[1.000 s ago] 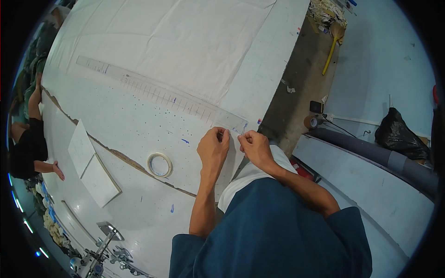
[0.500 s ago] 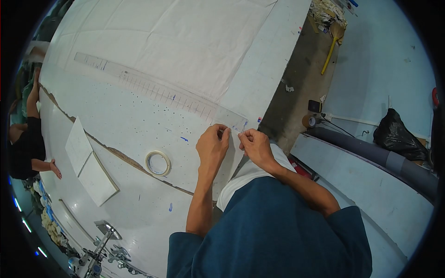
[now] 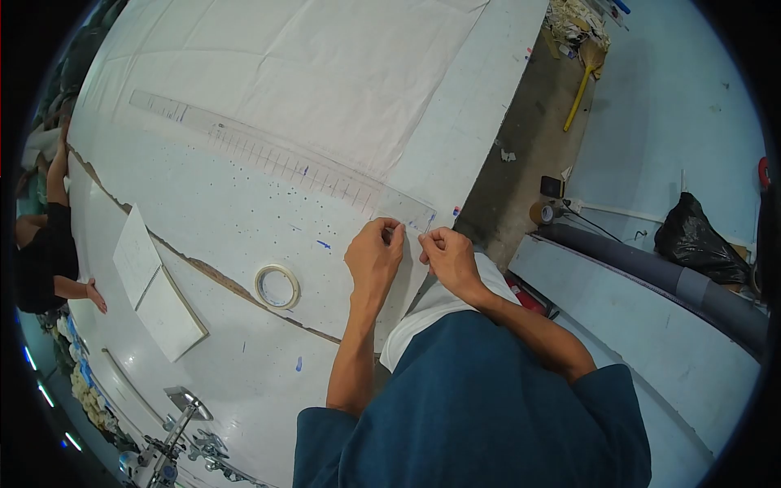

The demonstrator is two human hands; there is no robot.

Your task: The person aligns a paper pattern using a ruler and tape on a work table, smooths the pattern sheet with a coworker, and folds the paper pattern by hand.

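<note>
My left hand (image 3: 376, 250) is closed in a pinch just below the near end of a long clear ruler (image 3: 281, 161). Beside it, a small gap to the right, my right hand (image 3: 452, 262) is pinched too, thumb against forefinger. Whatever sits in either pinch is too small or hidden to name. The ruler lies slantwise on the white table (image 3: 236, 211), along the edge of a spread of white cloth (image 3: 342, 73). Left of my left forearm, a roll of tape (image 3: 294, 299) lies flat.
A hinged white board (image 3: 171, 313) lies at the left, near a cracked seam in the tabletop. Metal machine parts (image 3: 171, 447) stand at the lower left. Another person's hand (image 3: 97, 295) rests on the far left edge. A dark fabric roll (image 3: 651, 267) is at the right.
Both my hands keep the same pinched pose and place. At the far left the other person has shifted slightly.
</note>
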